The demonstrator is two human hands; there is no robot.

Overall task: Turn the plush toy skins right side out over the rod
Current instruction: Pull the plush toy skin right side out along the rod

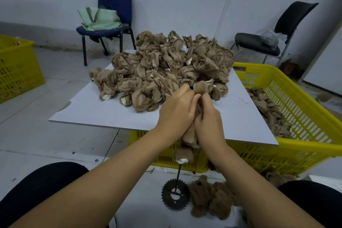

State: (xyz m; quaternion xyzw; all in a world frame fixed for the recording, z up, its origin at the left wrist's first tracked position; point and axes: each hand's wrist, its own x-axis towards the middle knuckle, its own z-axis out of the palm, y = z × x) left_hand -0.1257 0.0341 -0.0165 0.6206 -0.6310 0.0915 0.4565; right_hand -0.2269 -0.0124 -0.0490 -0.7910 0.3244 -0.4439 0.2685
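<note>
A brown plush skin [188, 135] sits over a thin black rod [178, 172] that rises from a toothed gear base [175, 195] on the floor. My left hand [175, 111] and my right hand [208, 122] both grip the skin from either side. A furry tip [200, 87] pokes out above my fingers. The skin's lower end [183, 155] hangs below my hands with a white patch. A large heap of inside-out skins [162, 68] lies on the white board [92, 109]. Furry turned skins [209, 198] lie on the floor beside the gear base.
A yellow crate [296, 116] with more skins stands at the right, partly under the board. Another yellow crate [16, 68] is at the far left. A blue chair [111, 27] with a green bag and a black chair [268, 40] stand at the wall.
</note>
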